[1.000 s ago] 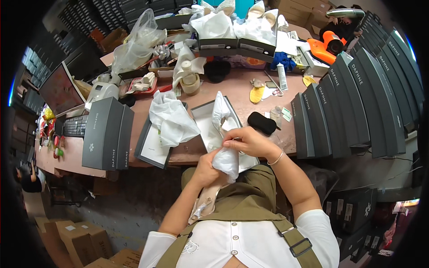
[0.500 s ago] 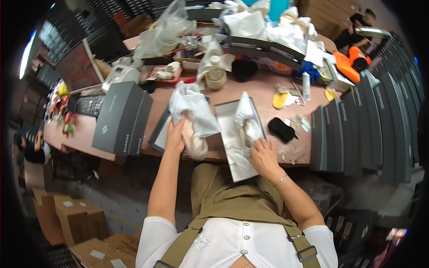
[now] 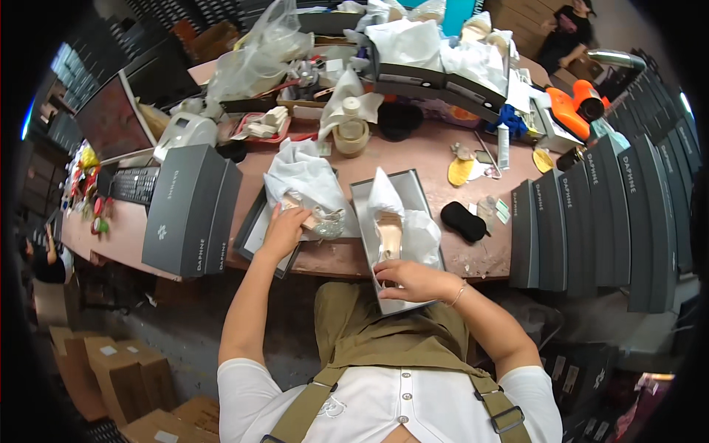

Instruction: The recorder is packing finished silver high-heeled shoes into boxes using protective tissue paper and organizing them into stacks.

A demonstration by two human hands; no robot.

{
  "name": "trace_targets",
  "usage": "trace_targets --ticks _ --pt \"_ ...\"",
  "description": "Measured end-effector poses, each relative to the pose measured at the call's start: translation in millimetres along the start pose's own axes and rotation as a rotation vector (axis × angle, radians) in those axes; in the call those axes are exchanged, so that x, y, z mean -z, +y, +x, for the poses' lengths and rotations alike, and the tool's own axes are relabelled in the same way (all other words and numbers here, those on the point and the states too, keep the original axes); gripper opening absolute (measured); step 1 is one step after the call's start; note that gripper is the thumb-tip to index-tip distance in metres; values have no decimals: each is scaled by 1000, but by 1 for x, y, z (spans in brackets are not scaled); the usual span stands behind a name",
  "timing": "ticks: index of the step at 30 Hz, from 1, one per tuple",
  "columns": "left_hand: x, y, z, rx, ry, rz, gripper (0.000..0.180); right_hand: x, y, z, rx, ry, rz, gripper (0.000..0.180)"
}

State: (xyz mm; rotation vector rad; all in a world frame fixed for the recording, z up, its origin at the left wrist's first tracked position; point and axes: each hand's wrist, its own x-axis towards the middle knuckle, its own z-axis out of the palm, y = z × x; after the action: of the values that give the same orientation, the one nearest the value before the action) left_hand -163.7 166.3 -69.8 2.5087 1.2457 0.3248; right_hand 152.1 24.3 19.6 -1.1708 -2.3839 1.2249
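An open grey shoe box (image 3: 364, 198) lies at the table's near edge, lined with white tissue paper (image 3: 422, 230). A beige high-heeled shoe (image 3: 389, 230) lies inside it. My right hand (image 3: 413, 280) curls around the shoe's near end, at the box's front. To the left, a second open box (image 3: 255, 221) holds crumpled white tissue (image 3: 303, 173) and a glittery shoe (image 3: 325, 221). My left hand (image 3: 284, 230) rests on that shoe's near side with the fingers stretched toward it. Whether it grips the shoe is hidden.
A closed grey shoe box (image 3: 188, 210) stands left of my left hand. A row of grey boxes (image 3: 591, 221) lines the right side. A black pouch (image 3: 464, 221), tape roll (image 3: 351, 134), keyboard (image 3: 133, 184) and clutter fill the table. Cardboard cartons (image 3: 111, 369) sit on the floor. Another person (image 3: 565, 29) is far back.
Both hands held a tissue-wrapped item by my lap. The left hand then went to the left box and now lies on the glittery shoe; the right hand slid to the box's near end.
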Motion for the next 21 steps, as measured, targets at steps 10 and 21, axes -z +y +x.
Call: trace_targets --ticks 10,21 --pt "49 1 -2 -88 201 -138 29 41 39 -1 67 15 -533 41" --pt "11 -2 4 151 17 -166 58 -10 75 21 166 171 -1015 22"
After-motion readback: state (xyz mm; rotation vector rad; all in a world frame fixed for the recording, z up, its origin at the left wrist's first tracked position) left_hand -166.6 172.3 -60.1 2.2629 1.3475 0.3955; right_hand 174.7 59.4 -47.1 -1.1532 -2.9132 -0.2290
